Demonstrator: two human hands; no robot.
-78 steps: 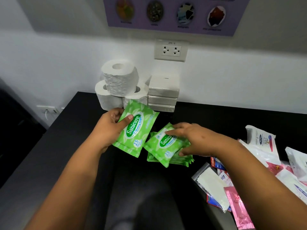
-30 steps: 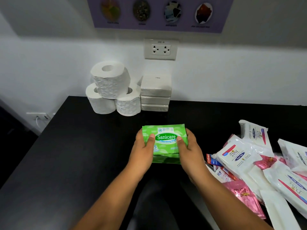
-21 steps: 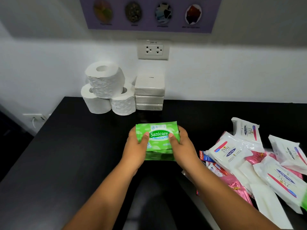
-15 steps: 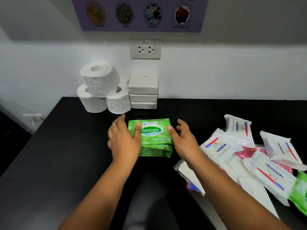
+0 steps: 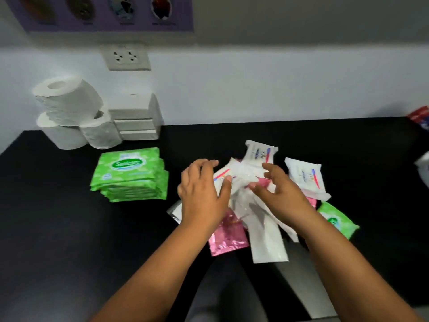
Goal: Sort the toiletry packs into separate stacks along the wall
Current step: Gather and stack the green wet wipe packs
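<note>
The green wipes stack (image 5: pixel 131 174) now sits released in front of the toilet rolls (image 5: pixel 74 115) (one sort done, I'd say), and to its right the left hand (image 5: pixel 204 194) and right hand (image 5: pixel 278 194) hover spread-fingered over the mixed pile (image 5: pixel 255 205), gripping nothing yet.

The room is lit evenly and softly from above, and no hard shadows are seen. A wide grey shadow is cast across the top of the white wall (image 5: pixel 278 94). The whole picture is smeared by motion blur. The words on the green packs (image 5: pixel 130 174) and the white packs (image 5: pixel 304 176) are made hard to read. The poster (image 5: pixel 99 12) is blurred too. Straight lines are bent near the edges. Little detail is shown on the black table (image 5: pixel 58 217).
</note>
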